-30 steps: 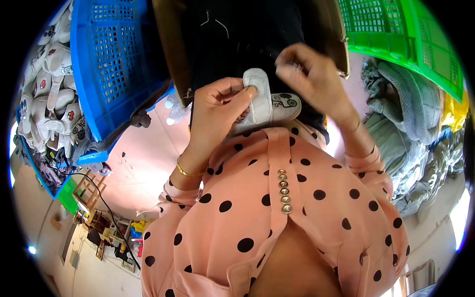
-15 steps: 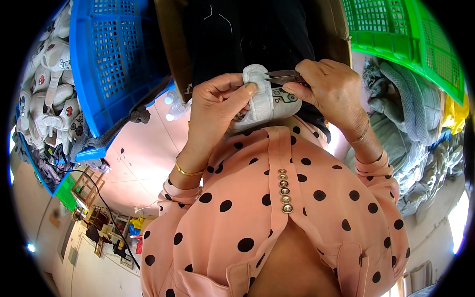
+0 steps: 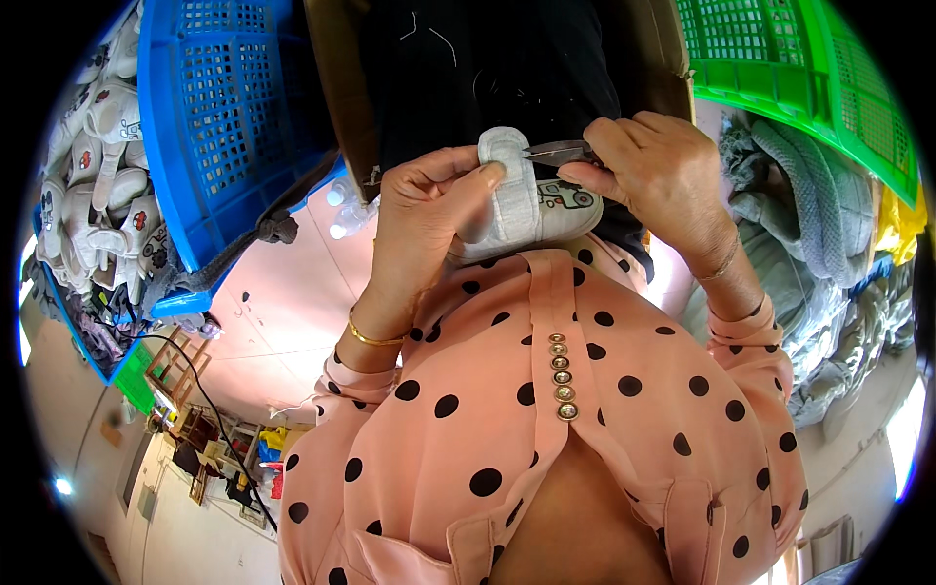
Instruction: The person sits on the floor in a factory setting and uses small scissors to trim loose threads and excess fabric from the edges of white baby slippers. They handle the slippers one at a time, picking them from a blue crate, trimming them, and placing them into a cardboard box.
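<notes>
A small light grey shoe [image 3: 522, 219] with a vehicle picture on its toe is held in front of my torso, above my dark-clothed lap. My left hand [image 3: 429, 200] pinches its pale strap [image 3: 504, 146], thumb on top; the other fingers are partly hidden behind the shoe. My right hand [image 3: 653, 175] is closed around thread snips [image 3: 561, 153], and their tips point left at the strap's edge. The snips' handle is mostly hidden in my fingers.
A blue basket [image 3: 210, 127] stands at the left, beside a pile of similar shoes [image 3: 107, 185]. On the right, a green basket [image 3: 838, 107] rises above grey fabric pieces [image 3: 809, 214]. Plastic bottles [image 3: 346, 210] lie near the blue basket. Cardboard [image 3: 336, 88] flanks my lap.
The snips' blades look closer together, and my right hand has shifted slightly right. The shoe's toe has moved a little right and down. My left hand keeps its pinch on the strap.
</notes>
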The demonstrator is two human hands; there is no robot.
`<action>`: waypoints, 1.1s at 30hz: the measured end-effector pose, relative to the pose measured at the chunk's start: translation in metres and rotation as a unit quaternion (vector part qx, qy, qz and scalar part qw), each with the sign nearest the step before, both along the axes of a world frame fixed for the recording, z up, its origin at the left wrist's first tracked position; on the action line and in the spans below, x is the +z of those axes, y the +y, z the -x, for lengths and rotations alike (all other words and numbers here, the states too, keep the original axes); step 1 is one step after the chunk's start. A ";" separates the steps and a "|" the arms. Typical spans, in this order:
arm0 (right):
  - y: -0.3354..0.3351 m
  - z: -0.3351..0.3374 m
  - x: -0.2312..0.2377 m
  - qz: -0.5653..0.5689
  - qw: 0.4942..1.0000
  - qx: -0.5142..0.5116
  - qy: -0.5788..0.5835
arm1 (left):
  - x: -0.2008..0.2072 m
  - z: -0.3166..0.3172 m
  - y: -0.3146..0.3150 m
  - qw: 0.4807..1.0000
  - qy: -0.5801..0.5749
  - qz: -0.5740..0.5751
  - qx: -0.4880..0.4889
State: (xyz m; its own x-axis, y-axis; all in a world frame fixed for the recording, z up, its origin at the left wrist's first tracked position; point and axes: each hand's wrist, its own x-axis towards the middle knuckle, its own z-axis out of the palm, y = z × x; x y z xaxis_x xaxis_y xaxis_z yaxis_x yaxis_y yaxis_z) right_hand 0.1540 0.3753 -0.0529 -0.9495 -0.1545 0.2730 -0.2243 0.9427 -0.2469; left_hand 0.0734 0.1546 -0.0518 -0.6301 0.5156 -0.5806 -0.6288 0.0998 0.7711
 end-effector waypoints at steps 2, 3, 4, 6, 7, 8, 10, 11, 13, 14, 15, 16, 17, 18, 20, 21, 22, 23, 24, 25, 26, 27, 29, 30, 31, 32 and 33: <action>0.001 0.001 0.001 -0.006 1.000 0.005 0.003 | 0.000 -0.001 0.000 1.000 0.000 -0.001 0.005; 0.001 0.002 0.001 -0.009 1.000 0.008 0.004 | 0.001 -0.001 0.000 1.000 -0.004 -0.004 0.008; 0.001 0.002 0.002 -0.009 1.000 0.010 0.002 | 0.001 -0.001 0.000 1.000 -0.007 -0.008 0.011; 0.002 0.003 0.003 -0.011 1.000 0.013 -0.004 | 0.001 0.001 -0.001 1.000 -0.015 -0.002 0.003; 0.002 0.003 0.004 -0.010 1.000 0.014 -0.009 | 0.001 0.003 -0.003 1.000 -0.019 0.007 -0.007; 0.002 0.004 0.005 -0.009 1.000 0.015 -0.013 | 0.000 0.004 -0.005 0.999 -0.023 0.017 -0.018; 0.002 0.004 0.006 -0.007 1.000 0.017 -0.021 | -0.005 0.003 -0.007 0.999 -0.040 -0.013 -0.005; 0.002 0.003 0.007 -0.007 1.000 0.016 -0.025 | -0.007 0.002 -0.008 0.998 -0.049 -0.029 0.000; 0.001 0.003 0.007 -0.004 0.999 0.014 -0.030 | -0.005 -0.003 -0.001 0.996 -0.062 -0.042 0.040; 0.001 0.002 0.006 0.000 0.999 0.013 -0.032 | -0.004 -0.006 0.002 0.995 -0.068 -0.047 0.060; 0.001 0.002 0.005 0.004 0.999 0.012 -0.034 | -0.004 -0.006 0.003 0.995 -0.069 -0.046 0.059; 0.002 0.001 0.003 0.028 0.999 0.008 -0.037 | -0.004 -0.007 0.003 0.995 -0.070 -0.045 0.058; 0.003 0.001 0.001 0.051 0.998 0.002 -0.040 | -0.005 -0.007 0.004 0.995 -0.070 -0.044 0.056; 0.004 0.001 -0.001 0.074 0.996 -0.003 -0.043 | -0.006 -0.006 0.002 0.998 -0.048 -0.028 0.036; 0.000 0.004 -0.004 0.263 0.953 -0.072 -0.134 | -0.011 -0.003 -0.004 1.000 -0.004 0.004 -0.005; -0.004 0.005 -0.005 0.352 0.913 -0.106 -0.178 | -0.011 -0.003 -0.003 1.000 0.002 0.006 -0.013; -0.011 0.005 -0.009 0.428 0.889 -0.078 -0.140 | -0.011 -0.002 -0.003 1.000 0.008 0.008 -0.022; -0.018 0.006 -0.007 0.434 0.887 -0.052 -0.148 | -0.010 -0.001 -0.002 0.999 0.014 0.010 -0.031; -0.025 0.008 -0.012 0.417 0.892 -0.058 -0.164 | -0.011 -0.001 -0.001 0.999 0.024 0.018 -0.039; -0.029 0.007 -0.021 0.400 0.896 -0.064 -0.181 | -0.011 0.000 0.000 0.998 0.034 0.025 -0.046; -0.024 0.010 -0.036 0.333 0.925 -0.110 -0.145 | -0.011 0.000 0.000 0.997 0.045 0.032 -0.052; -0.013 0.016 -0.051 0.262 0.946 -0.155 -0.108 | -0.014 0.001 0.000 0.998 0.036 0.028 -0.032; 0.004 0.022 -0.058 0.284 0.911 -0.285 -0.090 | -0.026 0.004 -0.004 1.000 0.020 0.023 0.007; 0.000 0.020 -0.054 0.352 0.897 -0.243 -0.108 | -0.027 0.006 -0.006 1.000 0.023 0.021 -0.001; -0.008 0.015 -0.045 0.419 0.877 -0.200 -0.125 | -0.029 0.010 -0.007 1.000 0.021 0.012 -0.001; -0.019 0.010 -0.029 0.456 0.841 -0.166 -0.239 | -0.032 0.013 -0.008 1.000 0.014 0.004 -0.002; -0.028 0.004 -0.032 0.497 0.813 -0.108 -0.286 | -0.034 0.017 -0.007 1.000 0.010 -0.008 -0.004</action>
